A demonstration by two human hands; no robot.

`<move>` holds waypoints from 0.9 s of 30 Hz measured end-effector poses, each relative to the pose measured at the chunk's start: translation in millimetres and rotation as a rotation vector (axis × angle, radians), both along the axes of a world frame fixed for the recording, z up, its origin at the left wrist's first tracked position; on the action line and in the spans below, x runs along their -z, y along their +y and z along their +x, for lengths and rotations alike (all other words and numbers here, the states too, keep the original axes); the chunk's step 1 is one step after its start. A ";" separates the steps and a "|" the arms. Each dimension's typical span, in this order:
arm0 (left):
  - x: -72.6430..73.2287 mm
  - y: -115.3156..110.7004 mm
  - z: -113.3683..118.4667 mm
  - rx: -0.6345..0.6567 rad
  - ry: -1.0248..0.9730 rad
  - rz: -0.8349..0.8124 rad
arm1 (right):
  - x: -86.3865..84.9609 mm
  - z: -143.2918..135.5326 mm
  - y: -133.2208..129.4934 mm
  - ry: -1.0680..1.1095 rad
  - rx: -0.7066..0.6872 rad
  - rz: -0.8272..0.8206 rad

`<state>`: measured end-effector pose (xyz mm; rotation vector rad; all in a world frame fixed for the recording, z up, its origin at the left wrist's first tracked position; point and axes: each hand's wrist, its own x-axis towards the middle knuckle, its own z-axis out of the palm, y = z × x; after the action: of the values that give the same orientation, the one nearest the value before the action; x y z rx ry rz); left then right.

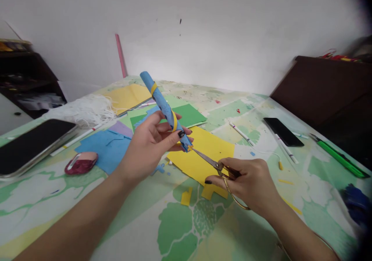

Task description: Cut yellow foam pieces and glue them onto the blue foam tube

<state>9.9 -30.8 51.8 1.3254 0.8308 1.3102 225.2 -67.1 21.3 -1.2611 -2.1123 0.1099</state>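
Observation:
My left hand (157, 135) grips a rolled blue paper tube (161, 102) near its lower end, holding it tilted above the table. Yellow strips (174, 120) wrap around the tube, and a small yellow piece shows at its lower tip. In my right hand (247, 179) is a pair of scissors (209, 161), fingers in the handles. The blades look nearly closed, their tips touching or very close to the yellow piece. Below them lies a yellow paper sheet (209, 144) with a cut edge, beside a small yellow scrap (186, 196).
To the left are a large phone (35, 144), a dark red case (81, 163), blue paper (112, 152) and white shredded strands (84, 111). Green paper (188, 114) lies behind. On the right are a black phone (283, 132), white sticks (286, 148) and a green cutter (340, 158).

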 end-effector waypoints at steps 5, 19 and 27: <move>1.6 1.0 -2.1 0.014 0.037 0.008 | 1.4 1.1 0.2 0.004 0.008 -0.038; 0.3 2.6 -3.0 0.038 0.051 0.006 | -2.2 0.9 -2.5 0.057 0.055 -0.209; 1.6 3.0 -3.5 0.039 0.071 0.018 | 0.4 3.2 -1.5 0.023 0.090 -0.222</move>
<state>6.4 -27.9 50.2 1.4020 0.8391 1.2488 228.5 -68.6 21.0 -1.4741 -2.0630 0.3258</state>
